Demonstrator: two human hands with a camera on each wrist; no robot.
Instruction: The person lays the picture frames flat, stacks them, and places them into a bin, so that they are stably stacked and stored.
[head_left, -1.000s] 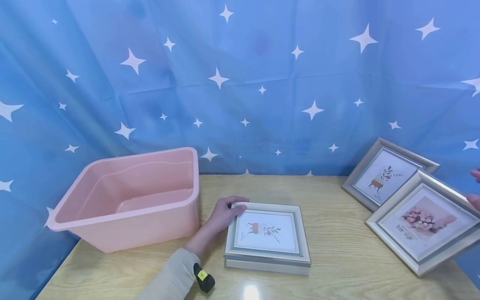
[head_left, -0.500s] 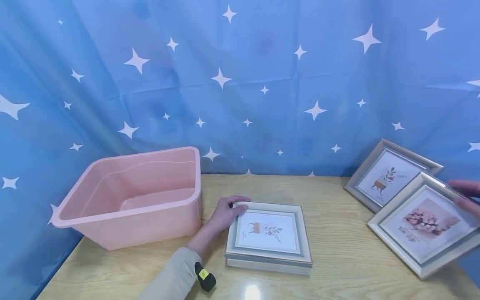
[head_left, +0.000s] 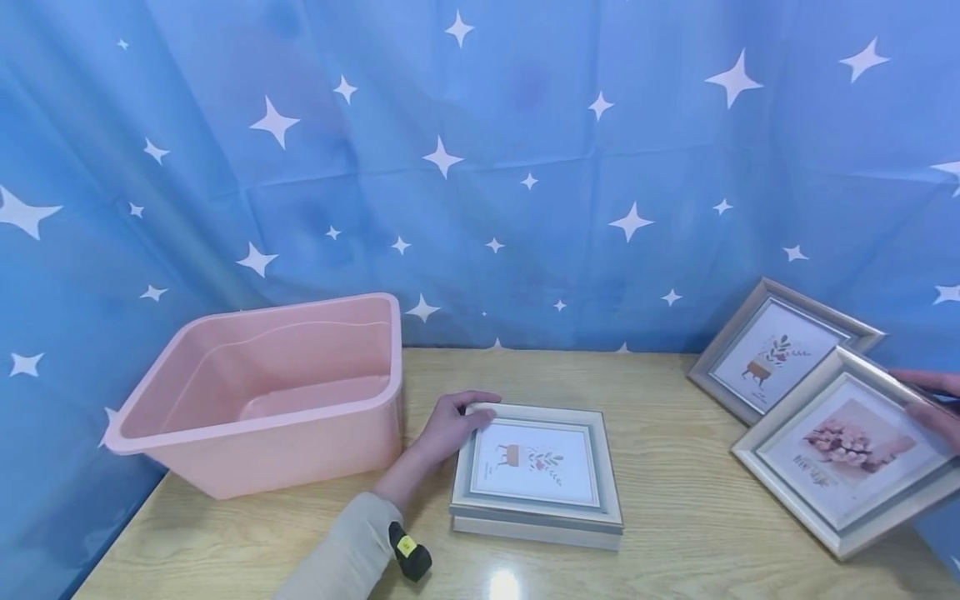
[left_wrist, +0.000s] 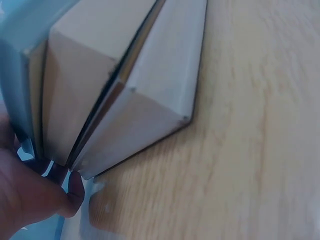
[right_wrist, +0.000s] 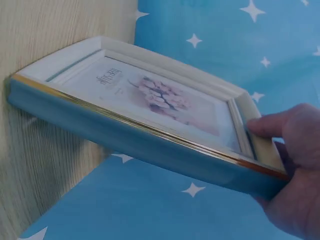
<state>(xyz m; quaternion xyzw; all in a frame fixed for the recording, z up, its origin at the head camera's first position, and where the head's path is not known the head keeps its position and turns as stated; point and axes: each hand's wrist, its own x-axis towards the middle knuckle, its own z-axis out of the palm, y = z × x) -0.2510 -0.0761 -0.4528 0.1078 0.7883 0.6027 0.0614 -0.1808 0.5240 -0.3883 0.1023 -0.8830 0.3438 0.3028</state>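
Note:
At the middle of the table, two picture frames lie stacked, the upper picture frame (head_left: pixel 536 465) showing a plant drawing turned sideways. My left hand (head_left: pixel 450 429) grips the stack's far left corner, thumb on top. In the left wrist view, that hand (left_wrist: pixel 35 192) curls at the edges of the stacked frames (left_wrist: pixel 145 100). On the right, my right hand (head_left: pixel 933 404) pinches the outer edge of a pale picture frame (head_left: pixel 851 450) with a pink blossom photo. The right wrist view shows the thumb (right_wrist: pixel 272 124) on its face and other fingers underneath; this frame is tilted up.
Behind the blossom frame, another picture frame (head_left: pixel 772 354) with a plant drawing lies partly covered. A pink plastic tub (head_left: pixel 277 454) stands at the left of the wooden table (head_left: pixel 675 500). A blue star-patterned curtain (head_left: pixel 525 208) hangs along the back.
My right hand has come in from the right edge and laid its thumb over the blossom frame's face. The left hand keeps its place on the stack, and the view has shifted slightly.

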